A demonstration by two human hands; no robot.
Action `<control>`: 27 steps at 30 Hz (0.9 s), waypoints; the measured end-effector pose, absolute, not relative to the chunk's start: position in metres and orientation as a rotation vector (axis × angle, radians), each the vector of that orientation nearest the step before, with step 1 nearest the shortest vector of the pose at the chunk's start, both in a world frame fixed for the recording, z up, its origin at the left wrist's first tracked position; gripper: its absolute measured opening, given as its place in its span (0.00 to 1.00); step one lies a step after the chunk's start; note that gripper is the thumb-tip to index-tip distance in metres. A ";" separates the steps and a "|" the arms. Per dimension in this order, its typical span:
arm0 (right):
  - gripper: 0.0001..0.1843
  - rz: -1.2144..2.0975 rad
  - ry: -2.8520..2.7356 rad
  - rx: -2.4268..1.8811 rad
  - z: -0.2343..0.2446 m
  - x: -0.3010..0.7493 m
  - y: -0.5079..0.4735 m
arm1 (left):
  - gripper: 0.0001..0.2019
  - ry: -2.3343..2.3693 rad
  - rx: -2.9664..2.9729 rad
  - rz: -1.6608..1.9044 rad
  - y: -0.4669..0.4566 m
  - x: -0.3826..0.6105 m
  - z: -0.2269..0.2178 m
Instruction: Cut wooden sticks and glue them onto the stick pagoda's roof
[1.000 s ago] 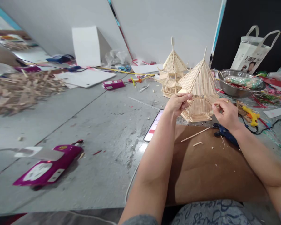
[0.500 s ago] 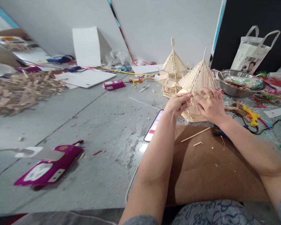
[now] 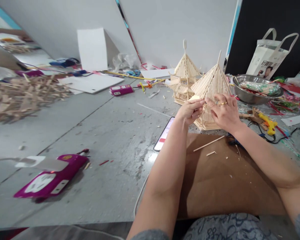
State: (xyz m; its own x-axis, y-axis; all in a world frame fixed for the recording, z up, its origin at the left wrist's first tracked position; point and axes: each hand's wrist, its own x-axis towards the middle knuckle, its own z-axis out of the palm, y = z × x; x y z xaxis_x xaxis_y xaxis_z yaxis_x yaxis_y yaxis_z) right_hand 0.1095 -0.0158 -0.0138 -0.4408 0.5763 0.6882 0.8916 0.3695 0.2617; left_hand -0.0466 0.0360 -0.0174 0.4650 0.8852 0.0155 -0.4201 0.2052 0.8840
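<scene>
A model pavilion point(image 3: 212, 81) of thin wooden sticks, with a pointed roof, stands in front of me. At the lower front edge of its roof, my left hand point(image 3: 190, 110) is closed in a pinch. Whatever lies between those fingertips is too small to make out. My right hand point(image 3: 226, 110), with a ring on one finger, is bent against the right side of the roof and grips it. Its index fingertip meets the left fingertips at the eave. Just behind the left hand shows a pale yellow piece point(image 3: 194, 98). A second stick pavilion point(image 3: 185, 71) stands behind.
A brown board point(image 3: 230, 186) with a loose stick point(image 3: 208, 143) lies under my forearms. Left of them is a phone point(image 3: 163, 136). A yellow glue gun point(image 3: 268, 123) and a metal bowl point(image 3: 258, 95) are at right. Far left: a purple device point(image 3: 52, 176) and a wood-strip pile point(image 3: 22, 96).
Both hands keep almost the same place at the roof edge, with only slight finger movement. The pavilions have not visibly moved.
</scene>
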 end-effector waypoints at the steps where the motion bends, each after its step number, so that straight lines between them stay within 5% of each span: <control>1: 0.22 -0.865 -2.142 -1.260 -0.014 0.110 -0.016 | 0.06 0.574 0.972 0.977 0.036 -0.047 -0.018; 27: 0.24 -0.961 -2.133 -1.242 -0.016 0.111 -0.016 | 0.06 0.571 0.944 0.956 0.038 -0.048 -0.019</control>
